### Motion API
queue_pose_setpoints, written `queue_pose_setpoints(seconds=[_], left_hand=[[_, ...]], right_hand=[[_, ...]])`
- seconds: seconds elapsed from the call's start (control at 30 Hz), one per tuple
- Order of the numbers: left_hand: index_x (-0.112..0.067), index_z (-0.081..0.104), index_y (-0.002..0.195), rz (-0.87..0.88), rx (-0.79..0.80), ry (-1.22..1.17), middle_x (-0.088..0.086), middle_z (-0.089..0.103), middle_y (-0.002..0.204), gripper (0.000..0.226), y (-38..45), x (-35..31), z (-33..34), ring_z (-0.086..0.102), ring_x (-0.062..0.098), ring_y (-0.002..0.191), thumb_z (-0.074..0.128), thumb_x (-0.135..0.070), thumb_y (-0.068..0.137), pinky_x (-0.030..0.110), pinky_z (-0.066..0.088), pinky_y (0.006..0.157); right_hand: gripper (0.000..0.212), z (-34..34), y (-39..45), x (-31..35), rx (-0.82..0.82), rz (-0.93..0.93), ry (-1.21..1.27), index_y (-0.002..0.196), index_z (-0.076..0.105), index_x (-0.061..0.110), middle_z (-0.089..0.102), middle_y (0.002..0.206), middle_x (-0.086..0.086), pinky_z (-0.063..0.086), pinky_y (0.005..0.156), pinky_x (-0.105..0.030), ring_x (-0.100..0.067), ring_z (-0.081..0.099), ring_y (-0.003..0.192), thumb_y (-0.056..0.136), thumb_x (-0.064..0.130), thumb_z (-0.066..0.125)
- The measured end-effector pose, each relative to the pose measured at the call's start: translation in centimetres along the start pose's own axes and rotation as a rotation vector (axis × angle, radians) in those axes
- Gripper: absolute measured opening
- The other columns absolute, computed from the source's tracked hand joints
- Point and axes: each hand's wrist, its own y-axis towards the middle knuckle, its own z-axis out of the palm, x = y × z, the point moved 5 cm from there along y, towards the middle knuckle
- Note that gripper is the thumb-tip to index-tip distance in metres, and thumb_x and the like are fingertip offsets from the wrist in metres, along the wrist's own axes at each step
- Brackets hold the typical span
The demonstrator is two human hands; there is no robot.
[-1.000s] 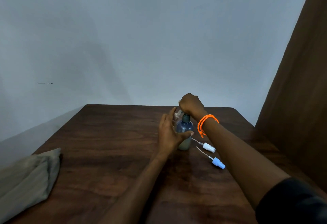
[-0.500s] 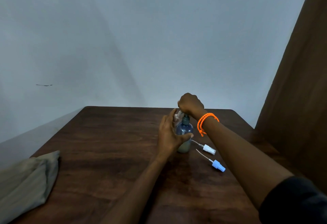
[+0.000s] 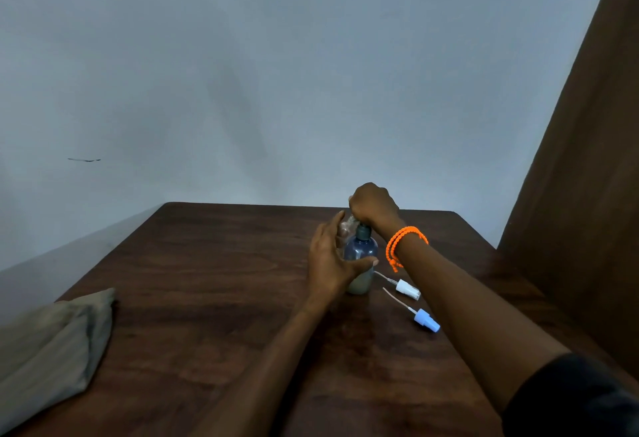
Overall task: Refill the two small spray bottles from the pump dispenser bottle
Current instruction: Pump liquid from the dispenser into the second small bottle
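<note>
A blue-grey pump dispenser bottle (image 3: 361, 250) stands upright near the middle of the dark wooden table (image 3: 214, 284). My right hand (image 3: 375, 205), with an orange bracelet at the wrist, is curled in a fist over the pump head, which it hides. My left hand (image 3: 328, 260) wraps the bottle's left side, thumb across its front. A small clear bottle (image 3: 346, 225) shows partly between my left fingers and the pump spout. Two removed spray heads with dip tubes lie to the right: a white one (image 3: 407, 288) and a light blue one (image 3: 427, 321).
A folded grey-green cloth (image 3: 52, 343) lies at the table's left front edge. A pale wall stands behind the table. A brown wooden panel (image 3: 584, 194) rises along the right side.
My right fist has risen slightly on the pump head. My left hand keeps its hold beside the dispenser. The spray heads have not moved.
</note>
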Motion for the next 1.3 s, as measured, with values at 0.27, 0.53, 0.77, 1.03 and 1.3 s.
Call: queue_pose_setpoints(seconds=[0.27, 0.53, 0.77, 1.03, 1.3], left_hand=[[-0.018, 0.053, 0.147, -0.002, 0.003, -0.018, 0.000, 0.061, 0.131, 0.105, 0.10, -0.03, 0.11, 0.059, 0.012, 0.119, 0.102, -0.029, 0.055, 0.019, 0.051, 0.096], [-0.021, 0.054, 0.147, -0.022, 0.006, -0.047, -0.002, 0.061, 0.129, 0.104, 0.24, 0.06, 0.15, 0.060, 0.012, 0.117, 0.102, -0.028, 0.055, 0.032, 0.057, 0.097], [-0.021, 0.052, 0.149, -0.016, 0.012, -0.054, -0.003, 0.061, 0.134, 0.106, 0.16, 0.10, -0.02, 0.059, 0.012, 0.120, 0.102, -0.030, 0.056, 0.031, 0.056, 0.099], [-0.023, 0.046, 0.150, -0.001, -0.006, -0.050, -0.004, 0.055, 0.133, 0.113, 0.13, 0.23, -0.08, 0.056, 0.009, 0.115, 0.103, -0.031, 0.052, 0.019, 0.052, 0.093], [-0.026, 0.046, 0.111, -0.006, -0.050, -0.050, -0.004, 0.054, 0.108, 0.084, 0.08, 0.11, -0.09, 0.056, 0.012, 0.097, 0.102, -0.028, 0.049, 0.015, 0.047, 0.076]], right_hand=[[0.019, -0.30, 0.24, 0.29, -0.003, -0.003, -0.008, 0.072, 0.053, 0.013, 0.056, 0.075, -0.005, 0.036, 0.052, -0.027, -0.020, 0.050, 0.062, 0.090, 0.017, 0.051], [0.016, -0.66, 0.47, 0.69, 0.019, -0.015, -0.056, 0.078, 0.058, 0.013, 0.058, 0.081, -0.004, 0.038, 0.055, -0.027, -0.021, 0.053, 0.068, 0.092, 0.019, 0.051], [0.015, -0.51, -0.04, 0.15, -0.021, -0.014, -0.037, 0.083, 0.060, 0.011, 0.054, 0.076, -0.003, 0.034, 0.052, -0.027, -0.020, 0.050, 0.064, 0.091, 0.018, 0.049], [0.016, -0.08, -0.04, 0.16, -0.018, -0.030, -0.023, 0.075, 0.056, 0.013, 0.057, 0.077, -0.004, 0.034, 0.051, -0.026, -0.022, 0.052, 0.066, 0.089, 0.017, 0.049], [0.014, -0.28, 0.05, 0.40, -0.021, -0.031, -0.036, 0.077, 0.056, 0.012, 0.055, 0.075, -0.003, 0.035, 0.052, -0.026, -0.022, 0.051, 0.063, 0.089, 0.014, 0.050]])
